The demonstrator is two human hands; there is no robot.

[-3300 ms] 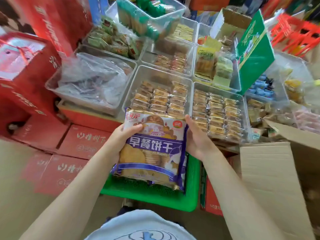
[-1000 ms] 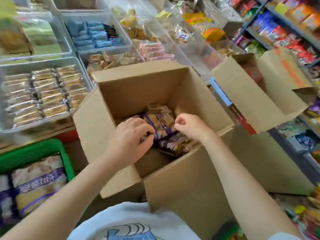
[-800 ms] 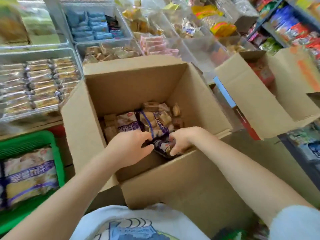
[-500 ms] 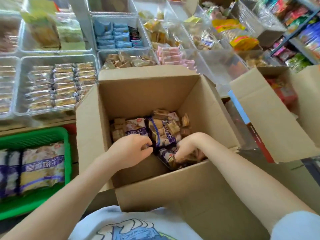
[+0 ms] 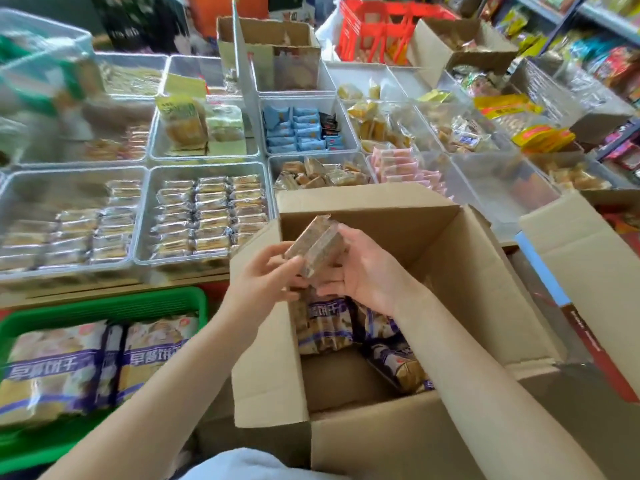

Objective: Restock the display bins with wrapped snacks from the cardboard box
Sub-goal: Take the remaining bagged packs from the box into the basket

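Both hands have come up out of the cardboard box [image 5: 398,441] since half a second ago, and now they hold a small stack of clear-wrapped brown snacks [image 5: 317,249] above its open top. Left hand [image 5: 266,285] has its fingers curled around the stack's near end, thumb on top. Right hand [image 5: 363,271] cups the far side with fingers loosely bent around it, so the stack is pinched between the two. Down inside the box, at 6 o'clock from the hands, more purple-and-white biscuit bags [image 5: 325,323] lie in a heap. At 9 o'clock from the box sits a green basket [image 5: 104,303] holding big bags of the same print [image 5: 86,362]. At 10 o'clock are the clear display bins [image 5: 204,216], one packed with neat rows of small wrapped snacks [image 5: 211,213]. Further bins at 12 o'clock hold blue packs [image 5: 298,129] and pink packs [image 5: 401,164]. Another open carton [image 5: 585,261] stands at 3 o'clock, and a red crate [image 5: 381,32] is way back at 12 o'clock.
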